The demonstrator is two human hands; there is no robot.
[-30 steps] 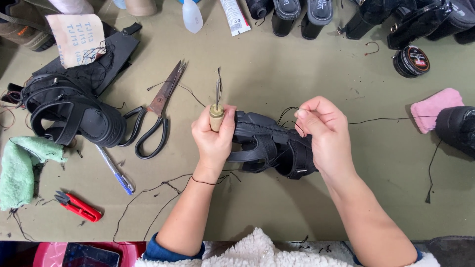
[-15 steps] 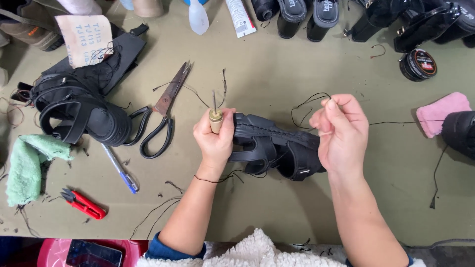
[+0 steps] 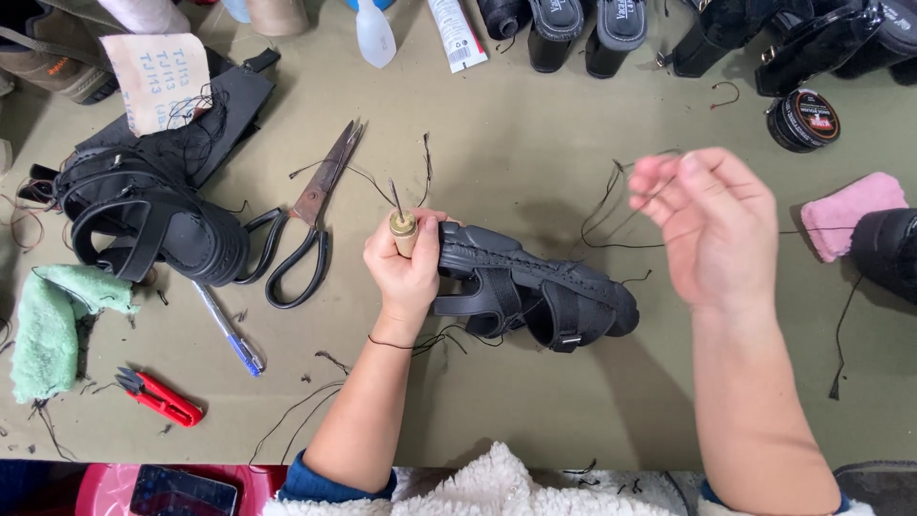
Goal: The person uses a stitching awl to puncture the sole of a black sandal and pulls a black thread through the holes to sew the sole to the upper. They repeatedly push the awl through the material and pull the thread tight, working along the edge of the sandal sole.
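Scissors (image 3: pixel 308 229) beside left hand (image 3: pixel 409 268) clamped on awl (image 3: pixel 402 229) and sandal (image 3: pixel 535 287), right hand (image 3: pixel 712 225) seemingly pinching thread (image 3: pixel 611 205)

Scissors (image 3: pixel 310 225), red snips (image 3: pixel 160 397), green cloth (image 3: pixel 57 320)

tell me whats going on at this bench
A person is hand-stitching a black sandal lying on the green table. The left hand grips a wooden-handled awl at the sandal's end, while the right hand is raised, pulling a dark thread. Scissors and another sandal lie to the left.
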